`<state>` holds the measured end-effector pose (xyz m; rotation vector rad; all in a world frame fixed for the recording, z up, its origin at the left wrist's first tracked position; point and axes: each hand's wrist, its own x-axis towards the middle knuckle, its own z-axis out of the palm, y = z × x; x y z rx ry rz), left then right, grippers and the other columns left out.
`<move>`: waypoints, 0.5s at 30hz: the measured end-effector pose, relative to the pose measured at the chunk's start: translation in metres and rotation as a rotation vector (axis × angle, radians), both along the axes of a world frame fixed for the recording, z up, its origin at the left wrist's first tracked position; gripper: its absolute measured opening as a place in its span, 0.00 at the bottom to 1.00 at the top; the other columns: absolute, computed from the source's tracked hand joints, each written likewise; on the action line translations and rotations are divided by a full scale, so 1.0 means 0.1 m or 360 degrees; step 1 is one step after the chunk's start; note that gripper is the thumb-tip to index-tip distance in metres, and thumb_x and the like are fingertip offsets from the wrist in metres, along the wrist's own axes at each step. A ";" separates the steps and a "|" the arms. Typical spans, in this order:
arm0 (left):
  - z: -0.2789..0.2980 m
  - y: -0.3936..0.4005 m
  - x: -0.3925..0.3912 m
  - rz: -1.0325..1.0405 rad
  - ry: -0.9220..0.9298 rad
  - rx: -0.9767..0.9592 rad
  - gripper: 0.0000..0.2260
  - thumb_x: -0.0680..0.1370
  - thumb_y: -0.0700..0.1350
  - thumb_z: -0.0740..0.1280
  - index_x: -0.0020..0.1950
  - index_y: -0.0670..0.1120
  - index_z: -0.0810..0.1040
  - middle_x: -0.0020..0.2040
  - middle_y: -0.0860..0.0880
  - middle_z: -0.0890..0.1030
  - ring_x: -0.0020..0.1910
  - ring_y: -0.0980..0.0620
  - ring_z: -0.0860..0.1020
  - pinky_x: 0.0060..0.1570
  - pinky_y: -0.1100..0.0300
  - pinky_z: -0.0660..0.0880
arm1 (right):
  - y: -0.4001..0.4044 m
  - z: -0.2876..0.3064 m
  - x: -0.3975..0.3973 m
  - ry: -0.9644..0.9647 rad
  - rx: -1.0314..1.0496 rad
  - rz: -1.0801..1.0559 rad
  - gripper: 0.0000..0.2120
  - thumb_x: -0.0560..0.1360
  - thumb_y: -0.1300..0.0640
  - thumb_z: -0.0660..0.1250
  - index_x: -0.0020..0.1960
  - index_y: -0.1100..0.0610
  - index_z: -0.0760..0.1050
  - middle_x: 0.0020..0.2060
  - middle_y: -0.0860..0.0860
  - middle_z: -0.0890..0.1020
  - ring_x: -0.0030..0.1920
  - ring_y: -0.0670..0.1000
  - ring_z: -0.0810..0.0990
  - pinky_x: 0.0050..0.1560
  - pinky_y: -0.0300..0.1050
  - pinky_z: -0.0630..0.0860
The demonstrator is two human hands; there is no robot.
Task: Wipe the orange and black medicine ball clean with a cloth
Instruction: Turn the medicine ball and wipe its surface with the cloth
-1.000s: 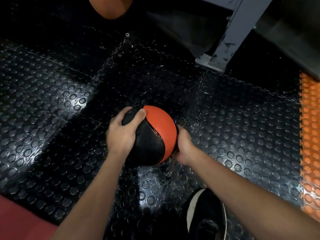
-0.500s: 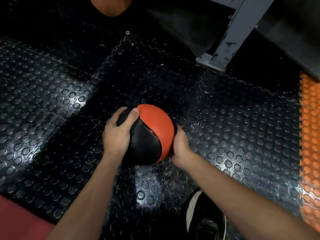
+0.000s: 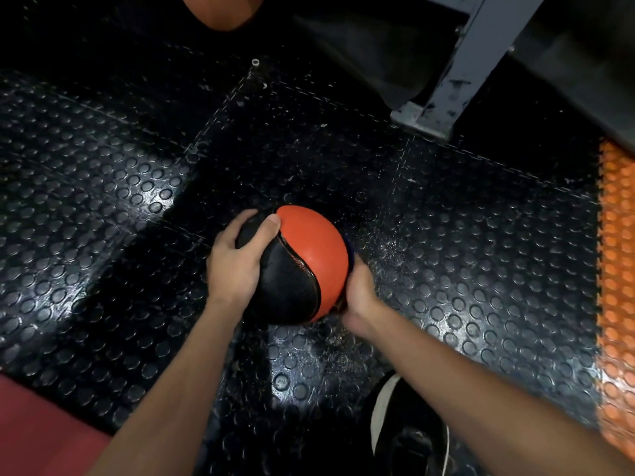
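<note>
- Medicine ball [image 3: 302, 266] at frame centre, held just above the studded black rubber floor [image 3: 464, 269]; orange panel faces up and right, black panel faces the camera.
- Left hand [image 3: 237, 266] grips the ball's left side: fingers curled over the black panel, thumb lying along the orange/black seam at the top.
- Right hand [image 3: 359, 290] is pressed against the ball's right and lower-right side; its fingers are hidden behind the ball, so how far they curl can't be told.
- Cloth [image 3: 349, 249]: only a thin dark-blue sliver shows at the ball's right edge, above the right hand; it looks sandwiched between palm and ball, but the hold itself is hidden.
- Step, as a judgement: mid-wipe, working the far right of the orange panel while the left hand steadies.
- Next move likely calls for the left hand to rotate the ball so an unwiped face, probably the black panel, meets the cloth, with steady pressure.
- Also in frame: black-and-white shoe [image 3: 409, 434] bottom centre, grey metal frame leg [image 3: 457, 80] upper right, orange mat [image 3: 618, 269] right edge.
</note>
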<state>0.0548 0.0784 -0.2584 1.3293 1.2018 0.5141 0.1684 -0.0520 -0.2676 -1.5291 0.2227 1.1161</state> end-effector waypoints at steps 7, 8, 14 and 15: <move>0.03 0.09 -0.01 0.0029 0.0045 -0.0040 0.29 0.63 0.73 0.74 0.61 0.65 0.83 0.62 0.54 0.83 0.61 0.51 0.82 0.66 0.46 0.78 | 0.03 0.15 -0.16 -0.0580 0.0132 -0.0059 0.15 0.86 0.45 0.54 0.69 0.42 0.73 0.69 0.44 0.75 0.69 0.44 0.73 0.73 0.48 0.67; 0.03 0.09 -0.03 0.0024 0.0041 -0.0038 0.29 0.63 0.72 0.74 0.61 0.65 0.83 0.62 0.55 0.84 0.61 0.51 0.82 0.66 0.47 0.78 | 0.01 0.15 -0.16 -0.0736 0.0168 -0.0016 0.15 0.86 0.46 0.55 0.70 0.41 0.73 0.69 0.41 0.74 0.69 0.41 0.72 0.73 0.44 0.66; 0.05 0.00 -0.03 -0.0155 0.0045 0.0105 0.31 0.62 0.76 0.74 0.63 0.67 0.81 0.65 0.57 0.80 0.64 0.53 0.79 0.67 0.48 0.76 | 0.02 -0.11 0.09 -0.0575 0.0088 0.0200 0.22 0.84 0.39 0.52 0.71 0.46 0.74 0.64 0.46 0.79 0.65 0.47 0.77 0.65 0.48 0.74; 0.07 -0.01 -0.01 -0.0203 0.0071 0.0142 0.30 0.63 0.74 0.73 0.63 0.67 0.81 0.65 0.58 0.79 0.64 0.54 0.78 0.67 0.50 0.76 | 0.03 -0.12 0.17 -0.0398 0.0005 0.0205 0.23 0.85 0.39 0.51 0.69 0.48 0.75 0.60 0.49 0.82 0.62 0.52 0.80 0.58 0.48 0.77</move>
